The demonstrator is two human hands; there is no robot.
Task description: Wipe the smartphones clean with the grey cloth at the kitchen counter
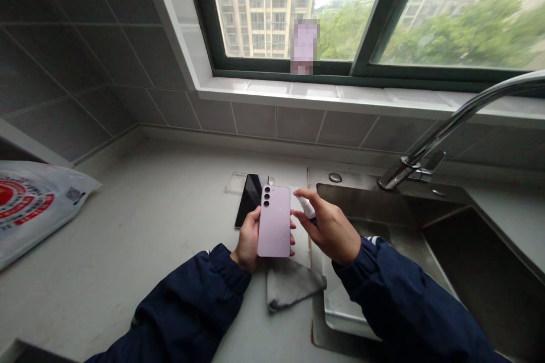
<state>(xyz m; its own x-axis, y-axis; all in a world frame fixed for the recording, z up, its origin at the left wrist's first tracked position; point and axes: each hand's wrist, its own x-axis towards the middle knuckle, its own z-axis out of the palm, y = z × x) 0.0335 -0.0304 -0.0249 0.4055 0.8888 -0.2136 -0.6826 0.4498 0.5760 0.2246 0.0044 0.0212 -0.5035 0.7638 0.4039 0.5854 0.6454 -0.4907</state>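
My left hand (249, 238) is wrapped round a pale pink smartphone (275, 227), its back with three camera lenses turned up to me. Small droplets dot the lower part of that back. To its right my right hand (330, 221) grips a small white spray bottle (306, 208), nozzle towards the phone; the palm side of the grip is hidden. Behind the pink phone lies a black-screened phone (251, 195) on the counter, partly covered from view. A clear phone case (235, 182) rests beside it. Below the hands is a crumpled grey cloth (293, 286).
A steel sink (434, 289) is set into the counter on the right, with a curved chrome faucet (460, 119) at its back. A printed plastic bag (38, 204) lies at the far left. Behind the counter (170, 227) are a tiled wall and a window.
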